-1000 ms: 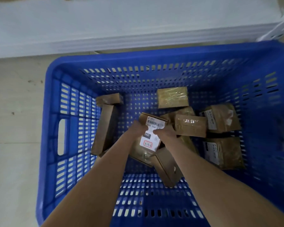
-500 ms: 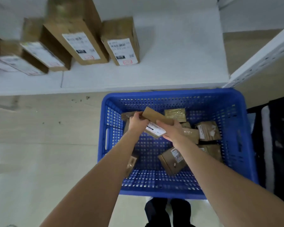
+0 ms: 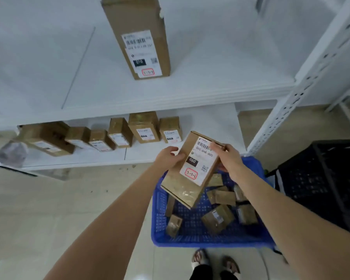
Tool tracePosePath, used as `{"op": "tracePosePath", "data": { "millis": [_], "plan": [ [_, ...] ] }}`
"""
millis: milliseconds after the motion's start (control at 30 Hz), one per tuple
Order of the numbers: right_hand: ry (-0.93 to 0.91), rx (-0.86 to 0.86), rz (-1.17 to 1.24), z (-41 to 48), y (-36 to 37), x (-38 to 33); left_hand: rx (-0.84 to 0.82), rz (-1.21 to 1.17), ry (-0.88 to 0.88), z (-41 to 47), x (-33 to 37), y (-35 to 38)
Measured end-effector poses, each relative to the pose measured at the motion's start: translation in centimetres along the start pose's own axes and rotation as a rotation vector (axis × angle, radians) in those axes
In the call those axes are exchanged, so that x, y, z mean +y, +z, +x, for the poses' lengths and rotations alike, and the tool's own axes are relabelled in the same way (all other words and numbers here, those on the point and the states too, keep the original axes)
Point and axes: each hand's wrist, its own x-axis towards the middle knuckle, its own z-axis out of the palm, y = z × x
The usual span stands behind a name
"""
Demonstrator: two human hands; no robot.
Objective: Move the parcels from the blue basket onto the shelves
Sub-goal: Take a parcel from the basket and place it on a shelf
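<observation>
bare forearms, dark trousers, sandals

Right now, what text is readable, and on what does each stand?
"060-068-A05": label on the held parcel.
"060": same label, black patch.
"3-3-6": same label, handwritten in red box.
"010": label of the tall parcel on the upper shelf; other lines blurred.
Lower-shelf parcels and basket parcels: labels too blurred.

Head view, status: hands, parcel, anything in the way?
Left hand and right hand grip the labelled parcel over the blue basket. Not yet shelved. Nothing between it and the lower shelf.
</observation>
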Motion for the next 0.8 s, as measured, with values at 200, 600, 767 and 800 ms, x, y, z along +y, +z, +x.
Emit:
{"op": "tracePosePath", "data": {
  "millis": [200,600,767,800],
  "plan": [
    [-0.084,0.087,0.124,-5.9,-3.5,-6.0,-0.166,-0.045,0.007,-7.9,4.8,-3.1],
    [-0.077,0.021,0.346,-18.0,-8.6,-8.0,-0.002,-0.171,0.224,-19.5,7.1,-2.9],
    [-0.039,-0.092,0.241,-21.4,-10.0,-6.9,0.027,-0.221,0.230,-23.1,8.1,-1.6],
    [-0.016,-0.132,0.209,-22.0,-10.0,-6.4,0.032,-0.238,0.224,-23.6,8.3,-1.2]
  ]
}}
